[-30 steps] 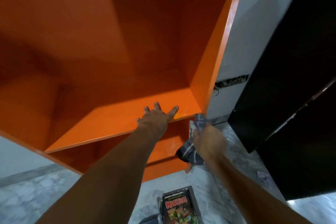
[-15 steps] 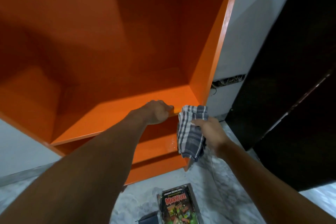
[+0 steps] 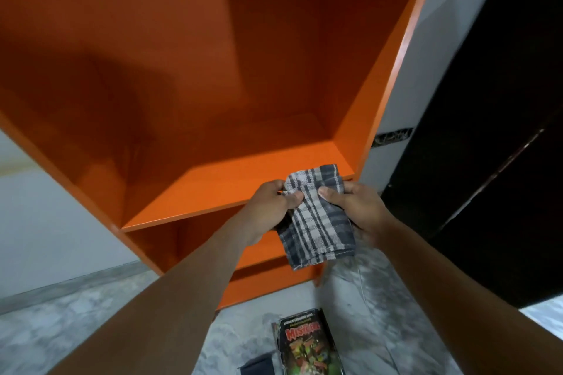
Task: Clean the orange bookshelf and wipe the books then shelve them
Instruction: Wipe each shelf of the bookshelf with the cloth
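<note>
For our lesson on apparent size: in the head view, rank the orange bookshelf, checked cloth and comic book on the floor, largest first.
1. orange bookshelf, fills most of the view.
2. checked cloth.
3. comic book, partly cut off, so its place against the cloth is unsure.

Two forearms are entering from the lower edge, both showing bare from elbow to wrist, with no sleeve, cuff, watch or band reaching into view. The left hand (image 3: 269, 202) and the right hand (image 3: 355, 207) are showing ungloved, with no rings appearing on the visible fingers. One short, plain thumbnail is showing on the right hand.
</note>
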